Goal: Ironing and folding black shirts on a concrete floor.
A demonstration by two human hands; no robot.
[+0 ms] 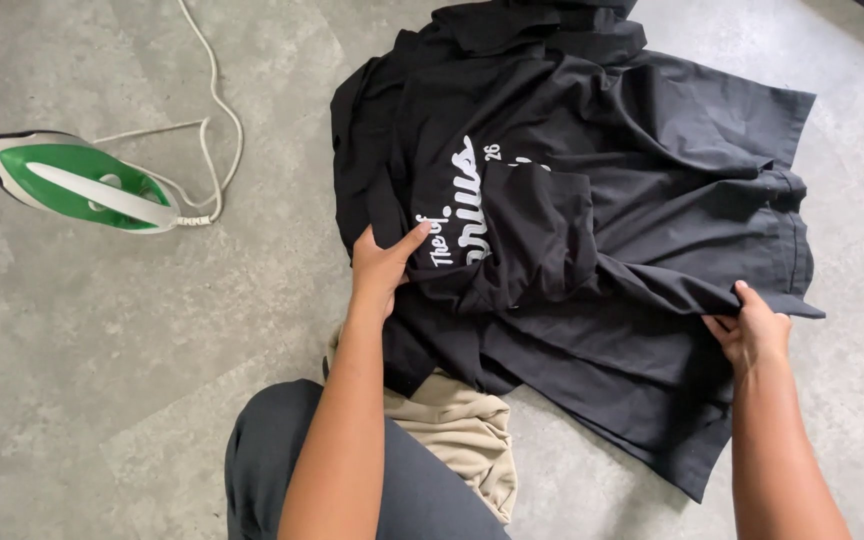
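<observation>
A black shirt [602,180] with white lettering lies crumpled on the grey floor. My left hand [382,265] pinches its fabric at the left side, next to the lettering. At the right, my right hand [752,330] grips a fold near the shirt's lower edge. A beige cloth [462,430] pokes out from under the shirt, near my knee.
A green and white clothes iron [77,183] rests on the floor at the left, its white cord [214,100] looping toward the top. My grey-trousered knee [272,450] is at the bottom. Grey stone-look floor [102,350] surrounds everything.
</observation>
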